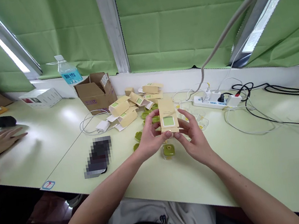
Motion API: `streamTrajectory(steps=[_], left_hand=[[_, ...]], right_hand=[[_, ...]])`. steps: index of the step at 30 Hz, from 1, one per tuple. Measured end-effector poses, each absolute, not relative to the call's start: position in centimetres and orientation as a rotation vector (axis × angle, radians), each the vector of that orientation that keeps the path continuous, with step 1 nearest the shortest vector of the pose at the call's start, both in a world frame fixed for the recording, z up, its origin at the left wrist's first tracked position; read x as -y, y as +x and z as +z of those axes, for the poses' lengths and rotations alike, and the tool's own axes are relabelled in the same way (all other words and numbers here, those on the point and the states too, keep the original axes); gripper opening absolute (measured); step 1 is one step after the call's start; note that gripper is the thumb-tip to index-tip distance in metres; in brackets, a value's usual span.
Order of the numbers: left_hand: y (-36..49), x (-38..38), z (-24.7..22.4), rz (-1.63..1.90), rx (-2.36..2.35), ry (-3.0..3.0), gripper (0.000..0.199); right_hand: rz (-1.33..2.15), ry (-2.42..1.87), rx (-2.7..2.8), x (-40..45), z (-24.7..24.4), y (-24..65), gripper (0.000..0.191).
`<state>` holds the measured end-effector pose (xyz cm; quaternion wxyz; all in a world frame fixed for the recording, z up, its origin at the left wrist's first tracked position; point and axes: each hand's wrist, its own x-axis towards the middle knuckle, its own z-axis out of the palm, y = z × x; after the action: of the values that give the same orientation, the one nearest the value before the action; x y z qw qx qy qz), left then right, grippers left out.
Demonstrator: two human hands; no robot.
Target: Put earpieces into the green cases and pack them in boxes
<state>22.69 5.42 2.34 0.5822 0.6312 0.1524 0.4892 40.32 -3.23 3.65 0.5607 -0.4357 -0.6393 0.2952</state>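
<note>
Between my two hands is a small tan carton (pixel 167 111) with a green picture on its front, held upright above the table. My left hand (pixel 152 136) grips its left side and lower edge, fingers curled behind. On the other side, my right hand (pixel 194 135) pinches the bottom edge with the thumb, its index finger raised. Just below sits a small clear container with a green lid (pixel 168 150). Several green lids (pixel 138 136) lie left of and behind my left hand. Clear containers (pixel 202 121), partly hidden, stand behind my right hand.
Tan cartons (pixel 122 107) are heaped behind, beside a brown cardboard box (pixel 97 93) and a water bottle (pixel 69 71). A phone (pixel 98 156) and white charger (pixel 103 125) lie left. Power strip (pixel 210 101) and cables are at right. Another person's hand (pixel 3 139) rests far left.
</note>
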Motion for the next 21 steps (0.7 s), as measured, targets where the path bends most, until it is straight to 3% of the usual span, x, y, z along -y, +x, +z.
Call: streamTrajectory(steps=[8,21], left_hand=[[23.0,-5.2,2.2,1.208,-0.42,1.484,0.084],[23.3,-4.7,2.2,1.202,-0.403,1.514,0.086]], right_hand=[[0.54,-1.021,1.527,2.8,2.4,40.4,0.048],[0.252,-1.029,1.535,3.3,3.0,40.3,0.045]])
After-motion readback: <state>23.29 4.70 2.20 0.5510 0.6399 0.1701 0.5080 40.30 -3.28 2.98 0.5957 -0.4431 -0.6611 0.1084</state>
